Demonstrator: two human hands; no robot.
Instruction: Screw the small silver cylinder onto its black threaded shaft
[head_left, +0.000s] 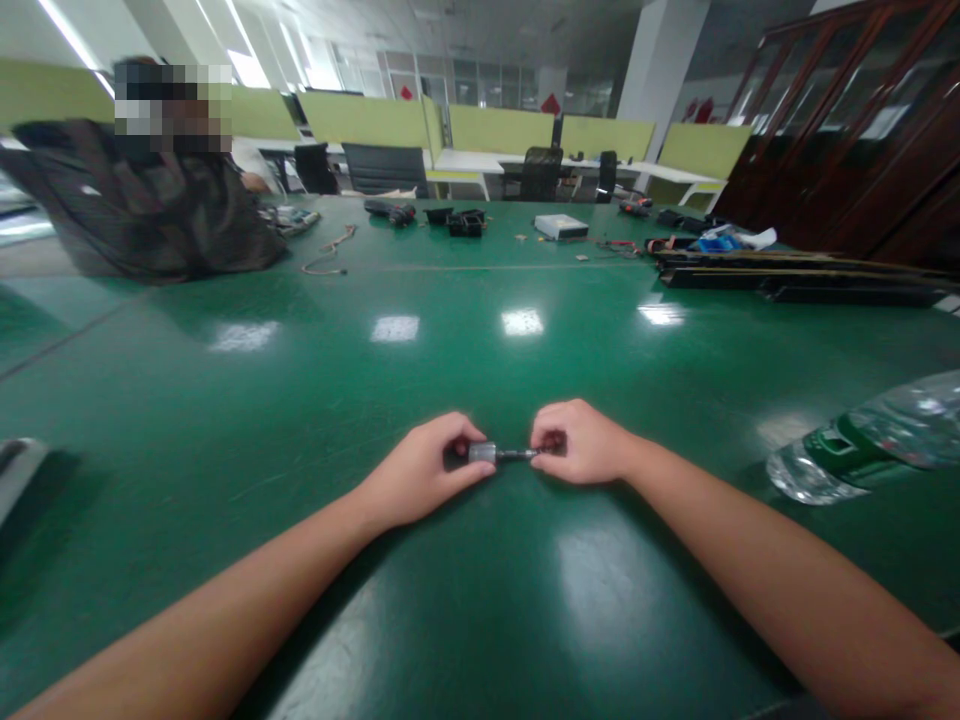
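Observation:
Between my hands, low over the green table, lies a small silver cylinder with a thin dark shaft; its exact kind is too small to tell. My left hand grips the silver body between thumb and fingers. At the other end, the fingertips of my right hand pinch the tip of the shaft. The shaft points to the right, roughly level. Whatever lies inside the curl of my right fingers is mostly hidden.
A water bottle lies on its side at the right. A dark bag stands back left, with a person behind it. Along the far side are a white box, black parts, a cable and long dark strips.

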